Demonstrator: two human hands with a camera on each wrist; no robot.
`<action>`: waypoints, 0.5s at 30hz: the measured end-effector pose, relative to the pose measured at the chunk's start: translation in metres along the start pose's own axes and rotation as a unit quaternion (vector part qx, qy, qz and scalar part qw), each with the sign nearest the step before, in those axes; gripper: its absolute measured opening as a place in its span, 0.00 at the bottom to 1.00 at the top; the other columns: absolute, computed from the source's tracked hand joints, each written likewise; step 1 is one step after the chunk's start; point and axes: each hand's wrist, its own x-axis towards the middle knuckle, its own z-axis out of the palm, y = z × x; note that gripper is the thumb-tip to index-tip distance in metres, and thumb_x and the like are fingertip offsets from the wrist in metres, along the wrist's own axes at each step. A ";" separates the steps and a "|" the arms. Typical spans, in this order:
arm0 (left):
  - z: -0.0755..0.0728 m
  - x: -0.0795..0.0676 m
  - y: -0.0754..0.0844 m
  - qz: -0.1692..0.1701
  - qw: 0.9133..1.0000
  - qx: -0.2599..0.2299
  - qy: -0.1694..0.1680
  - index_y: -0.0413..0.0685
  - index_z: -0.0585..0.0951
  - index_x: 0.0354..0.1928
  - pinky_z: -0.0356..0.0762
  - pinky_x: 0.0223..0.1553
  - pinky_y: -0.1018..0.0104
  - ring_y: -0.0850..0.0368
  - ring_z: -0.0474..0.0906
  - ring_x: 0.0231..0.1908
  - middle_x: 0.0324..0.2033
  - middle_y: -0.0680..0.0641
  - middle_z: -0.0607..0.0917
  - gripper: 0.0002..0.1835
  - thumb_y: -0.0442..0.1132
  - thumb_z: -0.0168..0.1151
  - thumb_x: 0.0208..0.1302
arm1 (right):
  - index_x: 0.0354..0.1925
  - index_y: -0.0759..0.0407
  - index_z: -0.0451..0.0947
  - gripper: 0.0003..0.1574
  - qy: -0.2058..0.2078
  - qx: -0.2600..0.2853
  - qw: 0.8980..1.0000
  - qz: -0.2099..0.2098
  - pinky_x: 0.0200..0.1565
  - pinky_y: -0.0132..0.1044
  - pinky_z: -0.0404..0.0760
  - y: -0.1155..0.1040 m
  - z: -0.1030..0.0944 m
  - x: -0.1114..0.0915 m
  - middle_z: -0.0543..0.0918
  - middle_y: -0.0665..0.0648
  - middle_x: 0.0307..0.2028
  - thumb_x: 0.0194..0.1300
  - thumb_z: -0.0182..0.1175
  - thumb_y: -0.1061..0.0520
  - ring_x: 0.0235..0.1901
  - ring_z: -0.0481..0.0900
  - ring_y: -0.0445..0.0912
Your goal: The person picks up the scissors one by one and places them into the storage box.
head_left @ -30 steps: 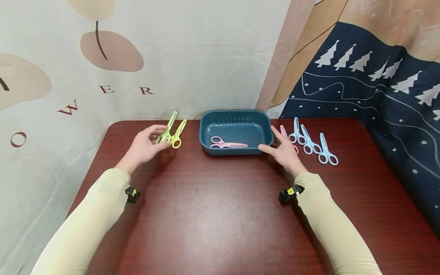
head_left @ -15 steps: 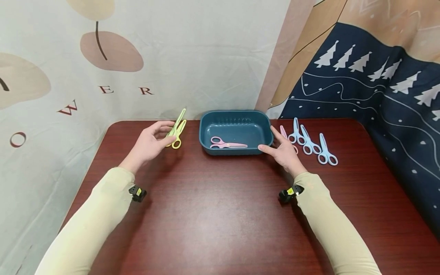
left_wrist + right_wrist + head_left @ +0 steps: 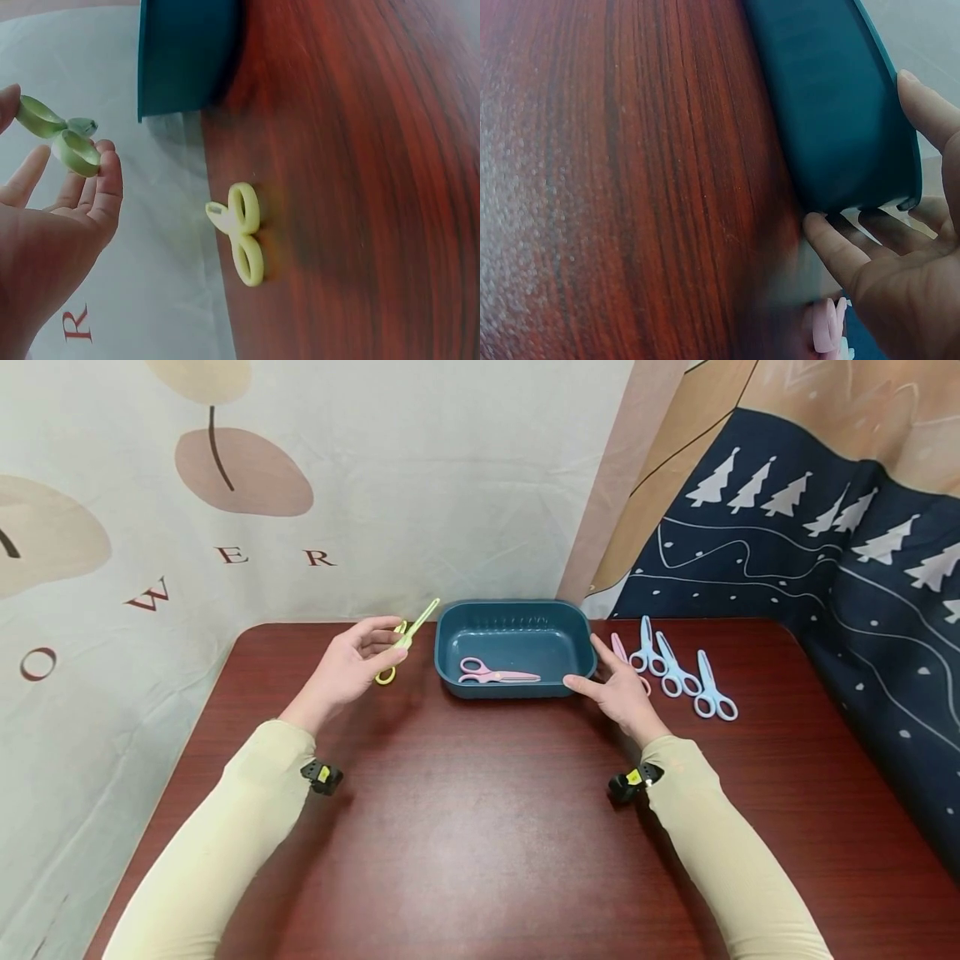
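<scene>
My left hand (image 3: pixel 347 667) holds light green scissors (image 3: pixel 420 624) by the handle end, raised off the table, with the closed blades pointing up and right. In the left wrist view, the green scissors' handle loops (image 3: pixel 61 136) sit between thumb and fingers. Yellow scissors (image 3: pixel 386 677) lie below, partly hidden by the hand. My right hand (image 3: pixel 624 695) grips the right front corner of a dark teal plastic bin (image 3: pixel 517 691), thumb on the rim, fingers along the side. Pink scissors (image 3: pixel 501 677) lie inside the bin.
Right of the bin, another pair of pink scissors (image 3: pixel 618 647) lies partly behind the right hand. Several blue scissors (image 3: pixel 677 677) lie beyond it on the reddish-brown table (image 3: pixel 465 827). A pale printed cloth (image 3: pixel 420 485) hangs behind the table's back edge.
My left hand has lifted the green scissors and carried them right, over the yellow scissors toward the bin; their blades tilt further right now. The right hand and bin have not moved.
</scene>
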 end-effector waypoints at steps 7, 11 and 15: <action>0.010 0.004 0.008 0.002 1.000 -0.011 -0.021 0.40 0.72 0.71 0.78 0.46 0.75 0.65 0.80 0.50 0.59 0.35 0.80 0.28 0.32 0.64 0.71 | 0.83 0.47 0.46 0.56 0.000 -0.008 1.000 0.002 0.71 0.54 0.66 -0.001 -0.001 0.000 0.37 0.59 0.83 0.70 0.69 0.52 0.76 0.61 0.60; 0.014 0.007 0.012 -0.008 0.999 -0.012 -0.033 0.43 0.72 0.72 0.76 0.47 0.74 0.63 0.81 0.52 0.61 0.36 0.80 0.28 0.35 0.64 0.72 | 0.83 0.47 0.47 0.56 0.001 -0.012 1.000 0.003 0.71 0.54 0.67 -0.001 -0.001 0.001 0.37 0.58 0.83 0.70 0.69 0.51 0.76 0.62 0.60; 0.016 0.009 0.015 -0.017 0.999 -0.015 -0.044 0.44 0.71 0.73 0.75 0.51 0.74 0.62 0.80 0.53 0.62 0.37 0.80 0.29 0.37 0.64 0.73 | 0.83 0.47 0.47 0.56 0.001 -0.013 1.000 0.002 0.71 0.54 0.67 -0.001 0.000 0.001 0.36 0.58 0.83 0.70 0.69 0.51 0.76 0.62 0.60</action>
